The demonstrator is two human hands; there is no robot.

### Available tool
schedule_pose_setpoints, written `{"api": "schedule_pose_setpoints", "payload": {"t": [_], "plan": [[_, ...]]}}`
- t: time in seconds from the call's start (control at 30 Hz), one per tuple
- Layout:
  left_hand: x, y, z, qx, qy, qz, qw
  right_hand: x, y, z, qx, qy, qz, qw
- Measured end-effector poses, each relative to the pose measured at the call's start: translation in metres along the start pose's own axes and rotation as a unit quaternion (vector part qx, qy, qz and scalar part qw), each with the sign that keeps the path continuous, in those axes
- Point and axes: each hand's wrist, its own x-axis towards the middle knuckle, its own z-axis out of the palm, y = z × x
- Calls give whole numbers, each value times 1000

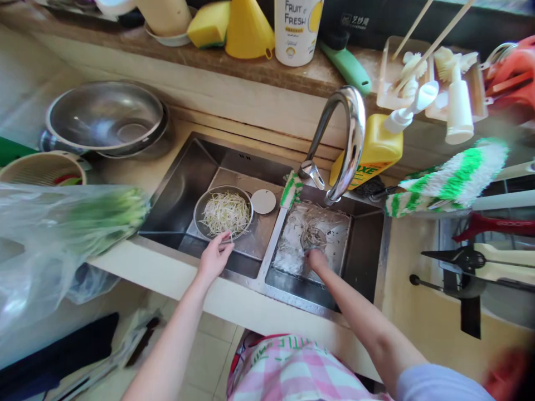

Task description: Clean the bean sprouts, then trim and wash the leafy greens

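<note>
A round metal bowl [198, 218] heaped with bean sprouts [226, 213] stands in the left sink basin. My left hand [216, 253] is at the bowl's near edge, its thumb and fingers closed on a pale sprout. In the right basin [340, 228], my right hand [316, 259] reaches down beside the round drain strainer [313, 238]. Its fingers are mostly hidden, so what they hold cannot be made out. Loose sprouts lie scattered over the basin floor around the strainer. A round white disc [263, 201] lies right of the bowl.
The chrome faucet [358, 133] arches over the right basin. A green-and-white cloth [291, 189] hangs on the divider. Large metal bowls [106, 117] and bagged green vegetables [104, 214] stand at left; scissors [472, 259] lie at right. A yellow bottle [376, 150] stands behind the faucet.
</note>
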Motion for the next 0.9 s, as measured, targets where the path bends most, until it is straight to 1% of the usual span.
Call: {"api": "schedule_pose_setpoints", "payload": {"t": [0.07,0.13,0.27,0.33,0.4,0.47,0.53,0.6,0.7,0.73,0.8,0.9], "plan": [[-11,5,7,-53,1,0,999,-8,17,-12,-15,-2,-5,1000],[-19,14,15,-85,1,-1,996,-16,27,-21,-23,-12,-29,999],[-33,34,30,-125,-17,12,992,-19,27,-31,-16,-3,-93,996],[-38,42,37,-142,-32,17,989,-13,22,-36,8,34,-106,994],[-43,47,44,-154,-42,13,987,-3,13,-41,34,92,-91,991],[-47,51,52,-173,-52,1,983,8,1,-43,41,132,-72,988],[-51,54,60,-214,-63,-19,975,18,-13,-41,26,128,-72,989],[-55,57,67,-258,-73,-40,963,25,-26,-35,15,106,-82,991],[-60,62,75,-274,-88,-50,956,32,-36,-27,23,73,-92,993],[-62,62,76,-268,-93,-49,958,34,-35,-28,30,73,-90,993],[-63,63,77,-257,-100,-44,960,36,-24,-34,46,82,-83,992],[-62,61,82,-239,-104,-31,965,33,7,-53,110,109,-63,986]]}}
